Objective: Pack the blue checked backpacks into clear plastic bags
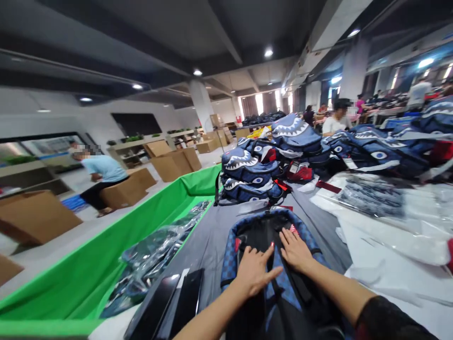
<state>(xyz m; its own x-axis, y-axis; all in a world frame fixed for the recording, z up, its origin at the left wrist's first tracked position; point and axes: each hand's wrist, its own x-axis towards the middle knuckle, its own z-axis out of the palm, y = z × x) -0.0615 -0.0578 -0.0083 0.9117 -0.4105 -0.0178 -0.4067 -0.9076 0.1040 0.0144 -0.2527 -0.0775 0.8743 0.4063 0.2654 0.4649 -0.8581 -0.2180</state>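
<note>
A blue and black checked backpack (279, 297) lies in front of me on the grey cloth, its strap side facing up. My left hand (254, 270) is on the left part of the backpack, thumb and fingers spread. Farther up on the right, my right hand (294, 250) lies flat with its fingers stretched over the black upper panel. A small red and white patch (293, 229) shows just beyond the right fingertips. Neither hand grips anything that I can see.
Stacked shark-face backpacks (247, 170) stand ahead, with more backpacks (375, 146) to the right. Clear plastic bags (375, 200) lie at right. A green-lined trough (116, 250) with bagged goods (155, 250) and black flat pieces (187, 297) are at left. Beyond, a person (102, 167) bends among cartons.
</note>
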